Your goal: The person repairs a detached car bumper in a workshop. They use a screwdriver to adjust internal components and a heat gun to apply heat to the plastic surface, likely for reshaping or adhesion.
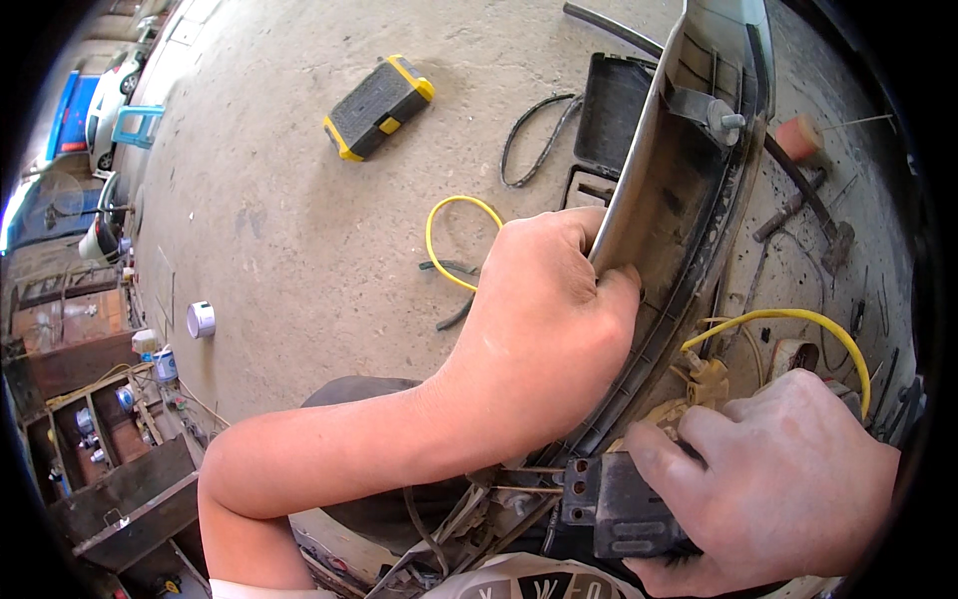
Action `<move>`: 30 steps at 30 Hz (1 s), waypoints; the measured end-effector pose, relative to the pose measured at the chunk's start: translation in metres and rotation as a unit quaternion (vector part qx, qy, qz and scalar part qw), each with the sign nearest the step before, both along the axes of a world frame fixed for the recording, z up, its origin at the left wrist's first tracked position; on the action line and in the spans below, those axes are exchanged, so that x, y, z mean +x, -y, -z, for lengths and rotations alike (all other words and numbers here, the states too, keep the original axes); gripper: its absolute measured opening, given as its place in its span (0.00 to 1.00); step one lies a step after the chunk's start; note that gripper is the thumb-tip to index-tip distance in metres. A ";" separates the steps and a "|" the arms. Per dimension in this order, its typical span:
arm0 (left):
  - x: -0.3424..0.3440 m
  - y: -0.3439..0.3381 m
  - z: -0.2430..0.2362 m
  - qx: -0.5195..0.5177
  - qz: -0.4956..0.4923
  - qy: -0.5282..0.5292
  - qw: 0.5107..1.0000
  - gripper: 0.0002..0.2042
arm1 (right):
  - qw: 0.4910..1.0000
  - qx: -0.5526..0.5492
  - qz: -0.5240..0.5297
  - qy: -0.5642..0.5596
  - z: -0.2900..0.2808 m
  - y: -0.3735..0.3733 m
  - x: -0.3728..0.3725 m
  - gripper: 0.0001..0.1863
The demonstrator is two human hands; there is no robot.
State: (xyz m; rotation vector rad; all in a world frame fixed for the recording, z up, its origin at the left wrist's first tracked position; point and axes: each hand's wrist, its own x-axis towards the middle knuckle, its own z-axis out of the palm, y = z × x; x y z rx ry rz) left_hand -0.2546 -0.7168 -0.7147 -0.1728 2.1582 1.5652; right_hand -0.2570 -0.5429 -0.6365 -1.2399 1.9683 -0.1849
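A long curved car panel, apparently a bumper (649,195), runs from the top right down toward my body, its hollow inner side showing. My left hand (554,319) is closed around its thin edge, thumb on the inside and fingers on the outer side. Low on the right, my right hand (773,479) grips a black hand tool (631,504). Two thin brass-coloured prongs stick out of the tool's front and point left, close to the lower end of the panel. What the prong tips touch is hard to make out. A bolt-like metal fitting (723,120) sits on the panel's upper part.
Beyond the panel lie an open black case (611,115) and a closed black-and-yellow toolbox (379,105). A yellow cable (818,317) loops beside my right hand. A hammer (836,245) rests at the right. Wooden drawers (110,429) with small parts stand at the left, near a white tub (201,319).
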 end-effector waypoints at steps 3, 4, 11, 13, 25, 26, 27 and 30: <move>0.001 0.000 0.001 0.005 -0.004 -0.008 1.000 0.09 | 1.000 -0.006 -0.007 -0.004 -0.002 0.000 -0.001 0.16; 0.002 0.001 0.002 0.005 -0.007 -0.009 1.000 0.09 | 1.000 0.018 -0.003 -0.022 -0.003 0.001 0.002 0.21; 0.003 0.002 -0.001 0.005 -0.012 0.002 1.000 0.08 | 1.000 -0.020 0.008 -0.009 0.001 0.003 0.003 0.19; 0.004 0.002 0.000 0.015 -0.018 0.003 1.000 0.08 | 1.000 -0.009 0.005 -0.016 0.000 0.003 0.004 0.14; 0.005 0.005 0.003 0.020 -0.023 0.002 1.000 0.07 | 1.000 -0.011 -0.005 -0.007 0.004 0.005 0.003 0.18; 0.006 0.005 0.003 0.019 -0.028 0.005 0.999 0.07 | 1.000 -0.013 -0.015 -0.006 0.008 0.004 0.004 0.24; 0.005 0.003 0.001 0.024 -0.026 0.006 0.999 0.07 | 1.000 -0.008 -0.018 -0.007 0.006 0.002 0.004 0.31; 0.004 0.000 0.000 0.039 -0.023 0.004 0.999 0.07 | 1.000 0.000 -0.017 -0.007 0.001 0.000 0.005 0.31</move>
